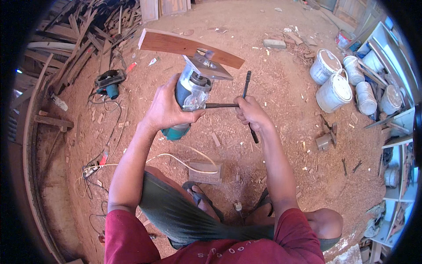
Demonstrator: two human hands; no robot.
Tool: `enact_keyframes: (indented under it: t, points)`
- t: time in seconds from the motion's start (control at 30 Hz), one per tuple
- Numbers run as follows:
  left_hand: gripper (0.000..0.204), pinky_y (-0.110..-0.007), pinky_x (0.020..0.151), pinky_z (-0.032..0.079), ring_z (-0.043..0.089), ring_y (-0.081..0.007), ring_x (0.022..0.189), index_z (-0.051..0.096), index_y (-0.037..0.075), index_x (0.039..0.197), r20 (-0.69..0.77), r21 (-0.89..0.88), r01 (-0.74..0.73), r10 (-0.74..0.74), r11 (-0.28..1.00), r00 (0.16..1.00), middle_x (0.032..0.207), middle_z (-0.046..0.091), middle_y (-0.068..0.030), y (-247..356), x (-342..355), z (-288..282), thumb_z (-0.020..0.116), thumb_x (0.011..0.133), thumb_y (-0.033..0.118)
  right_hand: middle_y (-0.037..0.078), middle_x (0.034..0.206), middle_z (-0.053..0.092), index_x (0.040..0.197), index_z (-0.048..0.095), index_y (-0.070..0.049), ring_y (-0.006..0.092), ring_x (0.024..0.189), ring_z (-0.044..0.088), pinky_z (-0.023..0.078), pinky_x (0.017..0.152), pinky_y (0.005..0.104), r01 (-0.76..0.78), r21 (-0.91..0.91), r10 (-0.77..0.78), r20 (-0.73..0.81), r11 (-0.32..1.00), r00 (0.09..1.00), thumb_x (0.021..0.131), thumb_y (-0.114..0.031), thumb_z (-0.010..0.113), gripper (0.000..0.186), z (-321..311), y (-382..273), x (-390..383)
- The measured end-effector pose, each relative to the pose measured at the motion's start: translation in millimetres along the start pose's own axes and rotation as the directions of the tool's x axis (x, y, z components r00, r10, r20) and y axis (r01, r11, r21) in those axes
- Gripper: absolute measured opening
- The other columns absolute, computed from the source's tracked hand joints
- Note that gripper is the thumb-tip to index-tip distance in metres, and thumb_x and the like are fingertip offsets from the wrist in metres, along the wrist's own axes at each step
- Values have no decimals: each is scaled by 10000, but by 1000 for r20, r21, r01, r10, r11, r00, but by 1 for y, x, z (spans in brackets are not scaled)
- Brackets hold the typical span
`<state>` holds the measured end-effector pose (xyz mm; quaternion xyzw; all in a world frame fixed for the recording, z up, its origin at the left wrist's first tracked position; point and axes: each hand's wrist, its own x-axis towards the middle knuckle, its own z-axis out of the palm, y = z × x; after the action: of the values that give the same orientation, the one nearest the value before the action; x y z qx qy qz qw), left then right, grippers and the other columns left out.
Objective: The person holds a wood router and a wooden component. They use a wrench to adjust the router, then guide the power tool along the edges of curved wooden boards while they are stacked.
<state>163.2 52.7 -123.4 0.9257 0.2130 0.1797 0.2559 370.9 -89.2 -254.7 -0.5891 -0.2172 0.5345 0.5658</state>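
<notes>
My left hand (165, 109) is wrapped round the body of a trim router (183, 93), teal at its lower end and tilted with its base upward. A square base plate (210, 69) tops it, and a curved brown wooden board (184, 47) lies against that plate. My right hand (252, 113) is closed on the crossbar of a black T-handle wrench (220, 105). The wrench's shaft runs left to a small bolt on the side of the router's clear housing. Its socket end meets the bolt; how far it is seated I cannot tell.
A circular saw (110, 82) lies on the dusty floor at left. White buckets (334, 91) stand at right, near two open-end wrenches (345, 167). A yellowish cable (171, 155) crosses by a block (205, 173) near my feet. Scrap wood (79, 39) is piled far left.
</notes>
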Motion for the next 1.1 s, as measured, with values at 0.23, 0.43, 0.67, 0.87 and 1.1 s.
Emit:
enact_keyframes:
  t: [0.23, 0.43, 0.67, 0.87, 1.1]
  points:
    - [936, -417, 904, 520, 683, -350, 1012, 506, -80, 1254, -27, 35, -32, 33, 999, 999, 1069, 682, -240, 6, -1, 0, 876, 528, 379, -61, 607, 354, 912, 498, -93, 54, 473, 281, 181, 408, 259, -62, -1, 62, 43, 998, 997, 994, -220, 471, 154, -2, 3, 3]
    - [888, -438, 885, 516, 678, -379, 983, 512, -67, 1232, 0, 38, -52, 52, 998, 999, 1039, 678, -246, 6, -2, -1, 853, 535, 364, -68, 612, 340, 951, 513, -87, 50, 476, 272, 175, 409, 250, -113, 2, 113, 35, 994, 993, 997, -227, 466, 154, 3, 5, 1]
    - [803, -424, 859, 513, 668, -342, 941, 525, -60, 1221, 73, -124, -62, 72, 990, 995, 1020, 665, -230, -16, 1, 10, 761, 549, 310, -80, 617, 346, 1009, 517, -101, 35, 475, 293, 186, 402, 232, -194, 18, 192, 76, 981, 978, 989, -247, 528, 147, -7, 12, -2]
    - [751, -373, 848, 494, 621, -243, 909, 563, -49, 1168, 155, -270, 37, 6, 962, 988, 983, 655, -147, -26, -11, 13, 724, 539, 328, -78, 641, 380, 1019, 516, -111, 28, 498, 328, 218, 405, 215, -122, -44, 126, 81, 991, 989, 988, -273, 579, 176, -13, 9, -2]
    - [672, -368, 843, 511, 637, -226, 935, 543, -46, 1225, 144, -552, 251, -205, 795, 968, 1014, 660, -121, -60, -1, 36, 693, 723, 374, -39, 659, 446, 1008, 501, -74, 51, 513, 396, 287, 405, 229, 90, 43, -84, -123, 995, 989, 984, -264, 594, 212, -19, -7, -25]
